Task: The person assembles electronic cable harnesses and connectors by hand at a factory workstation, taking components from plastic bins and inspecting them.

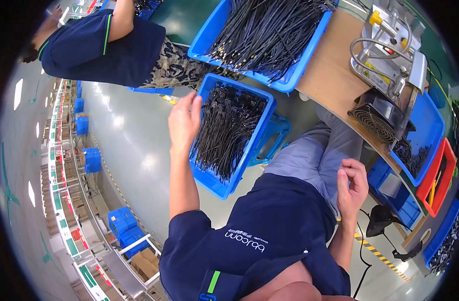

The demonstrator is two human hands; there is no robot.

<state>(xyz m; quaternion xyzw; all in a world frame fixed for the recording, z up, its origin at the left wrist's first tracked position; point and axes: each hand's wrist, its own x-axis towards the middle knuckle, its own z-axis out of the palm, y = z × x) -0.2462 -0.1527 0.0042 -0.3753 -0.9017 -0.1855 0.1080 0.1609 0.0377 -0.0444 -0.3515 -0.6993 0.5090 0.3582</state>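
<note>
My left hand (185,120) is raised at the left rim of a blue bin (223,191). Its fingers are stretched out and I see nothing in them. Inside that bin lies a heap of thin black cables (224,133) with dark connector ends, and a blue stool (275,135) stands beneath it. On the right, over my lap and near the bench edge, my right hand (352,190) has its fingers curled in. Whatever may be between those fingers is hidden. A larger blue bin (284,86) at the far side holds more black cables (272,40) with brass-coloured tips.
The brown bench (329,65) carries a metal machine (390,50) and a black fan (377,115). Blue and red trays (436,175) sit to the right. A co-worker (99,45) stands at upper left. A conveyor line (71,200) with blue crates (121,220) runs along the left.
</note>
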